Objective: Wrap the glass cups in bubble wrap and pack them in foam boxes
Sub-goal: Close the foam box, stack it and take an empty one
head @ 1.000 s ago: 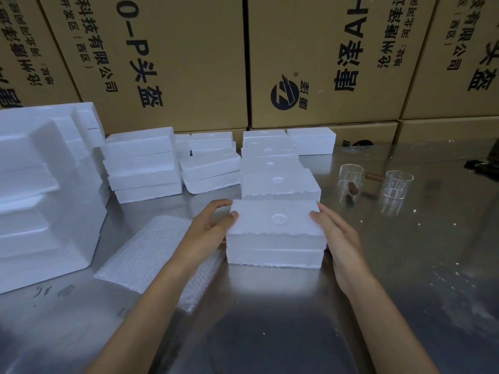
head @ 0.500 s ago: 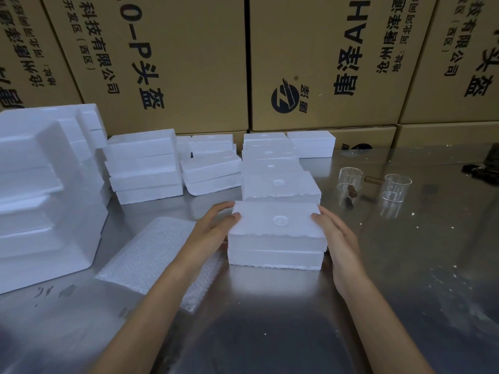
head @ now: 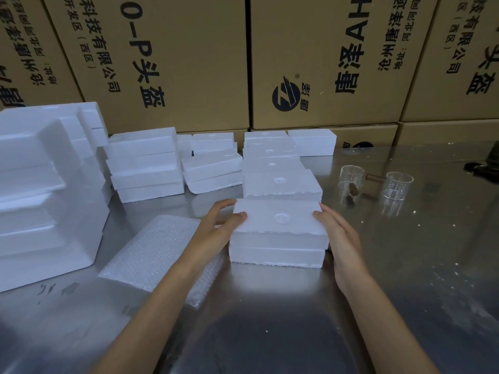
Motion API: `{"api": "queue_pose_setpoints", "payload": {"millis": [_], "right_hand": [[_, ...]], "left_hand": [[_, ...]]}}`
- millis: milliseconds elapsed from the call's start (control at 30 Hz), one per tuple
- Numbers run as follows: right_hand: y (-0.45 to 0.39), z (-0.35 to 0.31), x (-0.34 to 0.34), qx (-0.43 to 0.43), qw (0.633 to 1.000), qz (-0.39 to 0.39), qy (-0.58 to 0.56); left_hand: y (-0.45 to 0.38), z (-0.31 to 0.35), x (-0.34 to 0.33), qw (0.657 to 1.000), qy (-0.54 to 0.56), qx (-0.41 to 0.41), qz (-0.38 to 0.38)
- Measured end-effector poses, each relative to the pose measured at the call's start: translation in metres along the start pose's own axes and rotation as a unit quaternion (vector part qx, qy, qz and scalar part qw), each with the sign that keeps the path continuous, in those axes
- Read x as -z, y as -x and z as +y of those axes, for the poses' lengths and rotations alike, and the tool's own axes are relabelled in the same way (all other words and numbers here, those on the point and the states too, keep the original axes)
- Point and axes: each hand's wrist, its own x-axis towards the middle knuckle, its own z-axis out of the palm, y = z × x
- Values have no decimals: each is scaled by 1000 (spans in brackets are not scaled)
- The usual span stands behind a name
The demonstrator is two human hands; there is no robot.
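Both hands hold one foam box (head: 279, 233) in the middle of the desk (head: 405, 265). The left hand (head: 216, 229) grips its left end with curled fingers and thumb. The right hand (head: 339, 238) grips its right end the same way. It looks like the lid is being pressed on or is about to come off. Two bare cups (head: 351, 176) stand far right, well apart from the box. The bubble wrap (head: 156, 252) lies just left. Next, a cup needs wrapping.
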Motion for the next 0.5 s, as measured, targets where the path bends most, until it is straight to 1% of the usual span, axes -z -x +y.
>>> {"api": "queue_pose_setpoints", "payload": {"millis": [200,333,400,500], "right_hand": [[-2,-2,2,-7,1000,-6,17],[-2,-2,3,-15,1000,-9,9],[-1,-1,1,-1,1000,23,5],[0,0,-1,53,995,82,21]], "left_hand": [[2,1,-1,1000,-12,0,8],[2,1,1,1000,-13,3,23],[3,1,1,1000,-6,2,30],[2,1,-4,999,-5,-8,47]]}}
